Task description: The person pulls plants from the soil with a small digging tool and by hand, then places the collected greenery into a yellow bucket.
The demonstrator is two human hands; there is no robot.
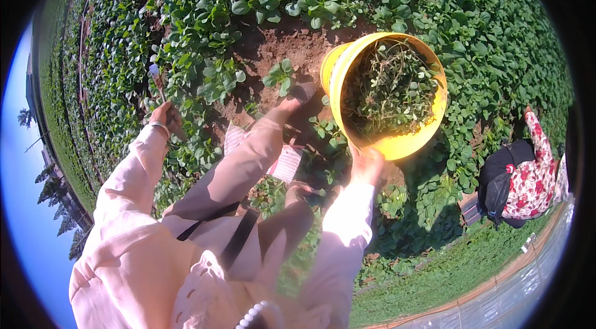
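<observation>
Right hand [367, 164] grips the round yellow plastic bucket [338, 74] of pulled green weeds [391, 90], mid-carry, it seems; left hand [164, 116] clutches a thin tool handle [155, 77]. Setting down needs bare soil.

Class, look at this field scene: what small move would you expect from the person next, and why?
Probably setting the yellow bucket down on the bare soil: the right hand grips its rim, it is tilted and full of pulled weeds, while the left hand holds a tool.
</observation>
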